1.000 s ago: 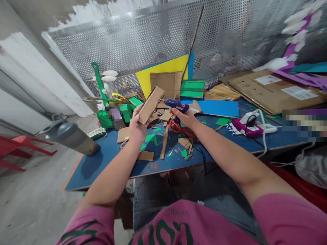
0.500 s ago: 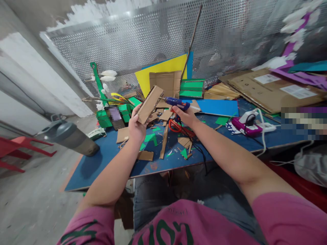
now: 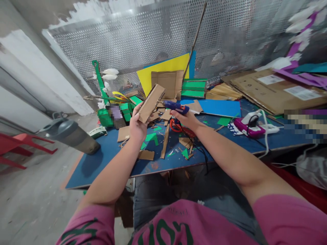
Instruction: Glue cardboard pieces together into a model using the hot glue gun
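My left hand (image 3: pixel 138 126) grips the lower end of a brown cardboard piece (image 3: pixel 152 103), held tilted above the table. Wrapped round a blue hot glue gun (image 3: pixel 176 107) is my right hand (image 3: pixel 186 119). The gun's nozzle points left at the right edge of the cardboard piece; whether it touches cannot be made out. A white glue stick pokes out of the gun's back. Beneath the gun lie orange-handled scissors (image 3: pixel 175 126), partly hidden by my right hand. Green and brown cardboard scraps (image 3: pixel 152 137) are scattered under both hands.
A grey shaker bottle (image 3: pixel 74 134) stands at the left of the blue table (image 3: pixel 107 163). On the right are a purple power strip (image 3: pixel 251 127) with cables and flattened cardboard (image 3: pixel 270 88). Green box shapes (image 3: pixel 105 117) and a yellow sheet (image 3: pixel 145 80) stand at the back.
The glue gun has shifted slightly down and left relative to the cardboard piece, and its body lies a little more level. Both hands keep their holds. The whole view has shifted slightly.
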The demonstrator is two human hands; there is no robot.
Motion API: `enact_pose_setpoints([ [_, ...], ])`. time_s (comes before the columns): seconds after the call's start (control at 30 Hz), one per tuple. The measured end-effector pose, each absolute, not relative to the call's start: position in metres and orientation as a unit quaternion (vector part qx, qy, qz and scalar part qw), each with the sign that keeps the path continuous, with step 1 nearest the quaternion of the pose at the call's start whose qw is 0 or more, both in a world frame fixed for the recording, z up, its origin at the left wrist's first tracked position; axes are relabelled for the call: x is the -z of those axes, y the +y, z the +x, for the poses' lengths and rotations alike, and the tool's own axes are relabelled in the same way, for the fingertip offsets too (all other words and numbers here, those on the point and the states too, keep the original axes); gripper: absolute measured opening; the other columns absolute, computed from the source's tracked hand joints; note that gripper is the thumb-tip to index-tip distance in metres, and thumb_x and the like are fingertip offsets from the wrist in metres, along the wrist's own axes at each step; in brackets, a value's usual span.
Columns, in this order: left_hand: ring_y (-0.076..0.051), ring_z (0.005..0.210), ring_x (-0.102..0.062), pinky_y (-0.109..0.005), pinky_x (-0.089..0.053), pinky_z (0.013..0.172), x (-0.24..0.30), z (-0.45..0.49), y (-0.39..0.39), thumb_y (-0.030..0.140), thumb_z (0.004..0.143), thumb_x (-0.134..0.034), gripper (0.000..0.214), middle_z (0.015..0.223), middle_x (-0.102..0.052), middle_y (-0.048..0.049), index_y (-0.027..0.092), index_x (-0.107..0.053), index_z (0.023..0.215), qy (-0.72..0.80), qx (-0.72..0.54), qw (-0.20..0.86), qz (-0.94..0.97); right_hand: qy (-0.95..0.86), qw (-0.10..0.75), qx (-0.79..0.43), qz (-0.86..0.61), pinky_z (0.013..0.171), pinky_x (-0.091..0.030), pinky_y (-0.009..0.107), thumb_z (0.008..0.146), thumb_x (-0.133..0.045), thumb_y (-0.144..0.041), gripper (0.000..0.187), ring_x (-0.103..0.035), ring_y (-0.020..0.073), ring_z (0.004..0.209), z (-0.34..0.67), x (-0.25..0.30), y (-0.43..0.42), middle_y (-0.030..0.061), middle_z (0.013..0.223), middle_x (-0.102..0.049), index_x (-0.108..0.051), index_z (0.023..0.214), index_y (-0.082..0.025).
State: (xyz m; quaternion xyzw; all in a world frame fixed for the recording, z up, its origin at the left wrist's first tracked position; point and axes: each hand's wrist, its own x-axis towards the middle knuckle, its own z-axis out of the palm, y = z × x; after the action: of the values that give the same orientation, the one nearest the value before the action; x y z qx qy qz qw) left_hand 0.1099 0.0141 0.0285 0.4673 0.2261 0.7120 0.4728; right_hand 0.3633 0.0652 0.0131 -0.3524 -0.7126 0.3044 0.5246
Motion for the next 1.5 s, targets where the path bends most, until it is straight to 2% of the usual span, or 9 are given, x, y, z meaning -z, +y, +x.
enact_pose_setpoints([
  [0.17, -0.026, 0.102, -0.079, -0.031, -0.057, 0.071, -0.025, 0.11, 0.018, 0.052, 0.089, -0.066, 0.059, 0.144, -0.076, -0.0084, 0.03, -0.071, 0.144, 0.216, -0.716, 0.478, 0.46, -0.791, 0.479, -0.252, -0.285, 0.088, -0.057, 0.04, 0.097, -0.074, -0.063, 0.04, -0.07, 0.0263, 0.09, 0.358, -0.022, 0.055, 0.004, 0.094, -0.079, -0.082, 0.104, -0.024],
  [0.27, -0.025, 0.099, -0.079, -0.032, -0.058, 0.072, -0.025, 0.111, 0.018, 0.054, 0.088, -0.068, 0.059, 0.143, -0.076, -0.0075, 0.031, -0.071, 0.142, 0.221, -0.717, 0.474, 0.46, -0.81, 0.457, -0.259, -0.261, 0.089, -0.057, 0.041, 0.095, -0.077, -0.063, 0.039, -0.07, 0.0272, 0.092, 0.355, -0.029, 0.048, 0.0052, 0.098, -0.08, -0.08, 0.104, -0.025],
  [0.37, -0.026, 0.106, -0.078, -0.031, -0.058, 0.072, -0.026, 0.112, 0.018, 0.056, 0.087, -0.068, 0.06, 0.144, -0.076, -0.0065, 0.032, -0.07, 0.143, 0.231, -0.721, 0.466, 0.458, -0.82, 0.43, -0.274, -0.261, 0.089, -0.058, 0.043, 0.092, -0.079, -0.065, 0.039, -0.071, 0.0287, 0.093, 0.353, -0.032, 0.044, 0.0063, 0.097, -0.079, -0.079, 0.098, -0.027],
  [0.5, -0.027, 0.112, -0.077, -0.033, -0.06, 0.077, -0.027, 0.112, 0.015, 0.055, 0.088, -0.069, 0.057, 0.144, -0.075, -0.0065, 0.031, -0.071, 0.14, 0.233, -0.72, 0.466, 0.458, -0.802, 0.438, -0.303, -0.272, 0.09, -0.06, 0.045, 0.088, -0.083, -0.068, 0.042, -0.072, 0.0298, 0.093, 0.352, -0.028, 0.043, 0.0074, 0.096, -0.08, -0.08, 0.097, -0.027],
  [0.73, -0.031, 0.118, -0.076, -0.034, -0.061, 0.078, -0.029, 0.115, 0.012, 0.054, 0.087, -0.069, 0.058, 0.146, -0.074, -0.0078, 0.03, -0.071, 0.139, 0.234, -0.714, 0.465, 0.468, -0.773, 0.47, -0.312, -0.291, 0.092, -0.061, 0.045, 0.092, -0.077, -0.069, 0.047, -0.074, 0.0306, 0.097, 0.354, -0.021, 0.047, 0.0063, 0.098, -0.082, -0.083, 0.107, -0.024],
  [0.9, -0.029, 0.11, -0.078, -0.034, -0.06, 0.079, -0.028, 0.114, 0.014, 0.055, 0.087, -0.07, 0.059, 0.141, -0.076, -0.0083, 0.03, -0.07, 0.14, 0.232, -0.716, 0.472, 0.459, -0.779, 0.444, -0.321, -0.304, 0.09, -0.061, 0.041, 0.093, -0.079, -0.064, 0.044, -0.077, 0.0305, 0.098, 0.355, -0.019, 0.049, 0.0063, 0.102, -0.084, -0.085, 0.11, -0.025],
  [1.1, -0.024, 0.099, -0.078, -0.03, -0.059, 0.073, -0.024, 0.113, 0.018, 0.057, 0.088, -0.07, 0.057, 0.134, -0.078, -0.006, 0.032, -0.072, 0.139, 0.233, -0.715, 0.48, 0.451, -0.794, 0.4, -0.319, -0.329, 0.096, -0.061, 0.043, 0.092, -0.078, -0.069, 0.047, -0.079, 0.0312, 0.103, 0.36, -0.017, 0.052, 0.0066, 0.106, -0.086, -0.084, 0.109, -0.026],
  [1.23, -0.023, 0.104, -0.076, -0.029, -0.059, 0.074, -0.024, 0.113, 0.018, 0.057, 0.087, -0.07, 0.057, 0.138, -0.077, -0.0055, 0.032, -0.073, 0.138, 0.238, -0.717, 0.473, 0.453, -0.801, 0.382, -0.337, -0.314, 0.094, -0.062, 0.043, 0.092, -0.077, -0.069, 0.048, -0.078, 0.0311, 0.104, 0.36, -0.016, 0.052, 0.0072, 0.107, -0.086, -0.082, 0.108, -0.024],
  [1.5, -0.028, 0.116, -0.077, -0.031, -0.059, 0.074, -0.027, 0.112, 0.014, 0.056, 0.088, -0.07, 0.057, 0.148, -0.073, -0.007, 0.03, -0.071, 0.139, 0.219, -0.721, 0.459, 0.47, -0.759, 0.426, -0.373, -0.32, 0.091, -0.06, 0.04, 0.095, -0.068, -0.075, 0.061, -0.076, 0.0283, 0.101, 0.358, -0.014, 0.05, 0.0074, 0.105, -0.083, -0.083, 0.119, -0.021],
])
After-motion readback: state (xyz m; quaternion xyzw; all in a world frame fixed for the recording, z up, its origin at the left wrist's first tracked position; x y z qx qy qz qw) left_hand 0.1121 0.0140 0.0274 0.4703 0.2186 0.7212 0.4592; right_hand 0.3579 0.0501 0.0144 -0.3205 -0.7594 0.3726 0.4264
